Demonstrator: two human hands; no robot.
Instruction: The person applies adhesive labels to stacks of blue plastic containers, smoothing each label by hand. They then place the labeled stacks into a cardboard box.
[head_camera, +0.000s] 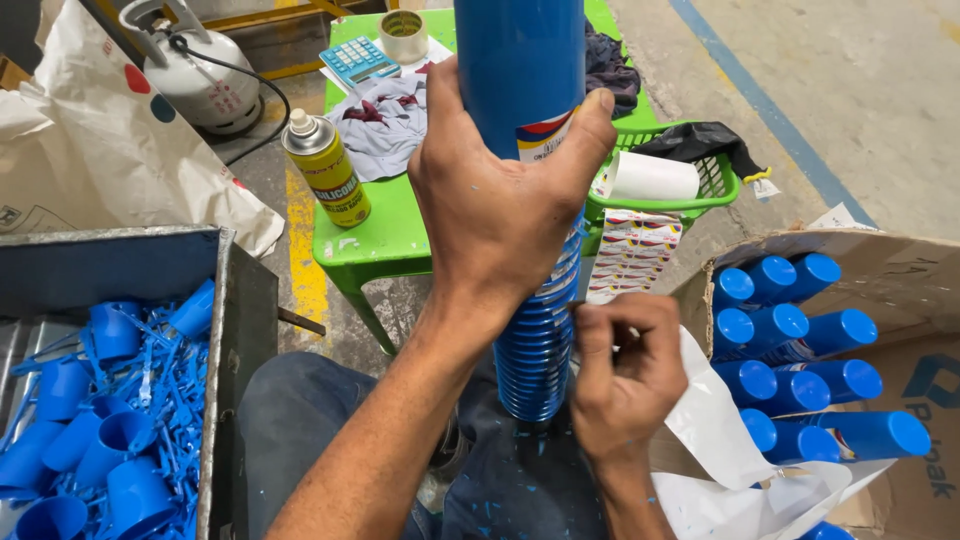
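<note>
1. Head view looks down on a tall stack of blue cups, nested and held upright over the person's lap.
2. Left hand is wrapped tight around the stack's middle, thumb on the right side beside a striped label on a cup, fingers curled round the far side.
3. Right hand sits just right of the stack's lower end, fingers pinched together at a white backing sheet — whether a sticker is between the fingertips cannot be told.
4. Judging progress: the box of stacked cups on the right is already well filled (round blue ends facing out), while the metal bin on the left holds many loose cups and plastic scrap, so plenty seems left.
5. Farther off, a green table carries a spray can and a green basket holding a white roll, with more striped labels hanging below it.
</note>
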